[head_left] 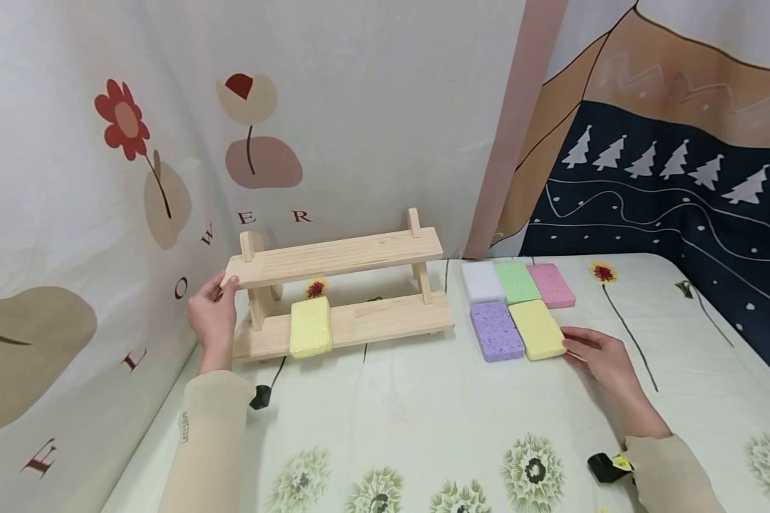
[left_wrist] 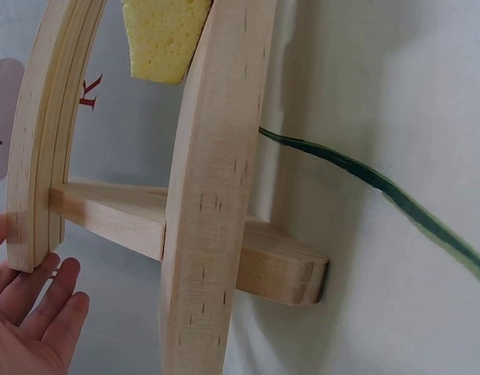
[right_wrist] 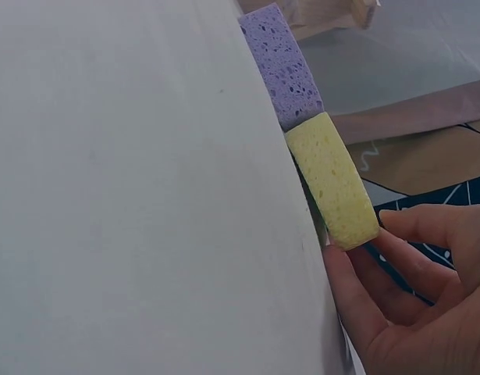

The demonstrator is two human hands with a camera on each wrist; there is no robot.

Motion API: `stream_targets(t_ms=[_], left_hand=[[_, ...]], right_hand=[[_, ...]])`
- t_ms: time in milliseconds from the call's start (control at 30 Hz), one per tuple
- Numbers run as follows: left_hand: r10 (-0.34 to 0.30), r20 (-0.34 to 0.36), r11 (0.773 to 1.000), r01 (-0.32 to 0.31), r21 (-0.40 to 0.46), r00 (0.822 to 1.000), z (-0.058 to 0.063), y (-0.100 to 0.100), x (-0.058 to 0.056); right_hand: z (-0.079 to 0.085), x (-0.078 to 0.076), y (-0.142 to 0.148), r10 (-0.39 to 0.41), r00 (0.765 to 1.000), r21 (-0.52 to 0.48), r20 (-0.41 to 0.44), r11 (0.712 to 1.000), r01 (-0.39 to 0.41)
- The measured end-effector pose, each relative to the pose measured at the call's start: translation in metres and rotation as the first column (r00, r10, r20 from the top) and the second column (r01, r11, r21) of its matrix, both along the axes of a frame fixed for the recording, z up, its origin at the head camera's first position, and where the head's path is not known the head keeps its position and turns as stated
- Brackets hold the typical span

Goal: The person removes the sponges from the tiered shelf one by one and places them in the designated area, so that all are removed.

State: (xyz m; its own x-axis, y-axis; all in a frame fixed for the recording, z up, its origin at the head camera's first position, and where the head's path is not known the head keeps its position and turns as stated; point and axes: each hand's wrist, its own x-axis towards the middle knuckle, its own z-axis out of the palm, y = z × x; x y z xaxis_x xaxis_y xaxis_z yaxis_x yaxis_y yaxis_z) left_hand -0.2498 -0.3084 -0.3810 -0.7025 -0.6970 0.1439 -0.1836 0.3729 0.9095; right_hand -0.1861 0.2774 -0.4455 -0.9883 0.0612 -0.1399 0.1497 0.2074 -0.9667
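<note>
My left hand [head_left: 213, 313] grips the left end of the top board of a two-tier wooden shelf [head_left: 340, 256], thumb at the front edge and fingers around the end. A yellow sponge [head_left: 311, 328] lies on the lower board, towards its left side; part of it shows at the top of the left wrist view. On the right, my right hand [head_left: 599, 356] pinches the right end of another yellow sponge [head_left: 537, 329] with thumb and fingertips. That sponge lies beside a purple sponge [head_left: 497, 331], which also shows above it in the right wrist view.
Behind the purple and yellow sponges lie a white sponge [head_left: 483, 282], a green sponge [head_left: 517, 282] and a pink sponge [head_left: 551, 285] in a row. A flower-printed cloth [head_left: 398, 434] covers the table. Printed curtains [head_left: 372, 128] stand behind the shelf and at the left.
</note>
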Motion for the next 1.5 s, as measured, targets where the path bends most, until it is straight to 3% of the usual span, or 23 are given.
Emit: stream_targets(t_ms=[400, 633, 967, 1167, 1267, 1500], left_hand=[[-0.001, -0.008, 1.0, 0.001, -0.015, 1.0, 0.0, 0.0, 0.0], [-0.002, -0.012, 1.0, 0.001, -0.019, 1.0, -0.001, 0.0, 0.0], [-0.012, -0.012, 1.0, 0.012, 0.001, 1.0, -0.002, -0.002, 0.001], [-0.01, -0.011, 1.0, 0.009, -0.013, 1.0, -0.002, -0.002, 0.002], [-0.007, -0.013, 1.0, 0.007, -0.015, 1.0, -0.003, -0.002, 0.001], [-0.009, -0.006, 1.0, 0.009, -0.011, 1.0, -0.001, -0.002, 0.001]], right_hand=[[0.004, -0.001, 0.003, -0.007, 1.0, 0.045, 0.027, 0.999, 0.006], [0.01, -0.002, 0.002, -0.058, 0.998, 0.089, -0.002, 0.994, 0.058], [0.024, -0.002, -0.006, -0.072, 0.995, 0.013, -0.066, 0.997, 0.073], [0.031, -0.005, -0.021, -0.058, 0.993, -0.111, -0.105, 0.993, 0.046], [0.033, -0.007, -0.033, -0.049, 0.992, -0.126, -0.12, 0.992, 0.034], [0.037, -0.015, -0.069, -0.011, 0.997, 0.002, -0.082, 1.0, 0.012]])
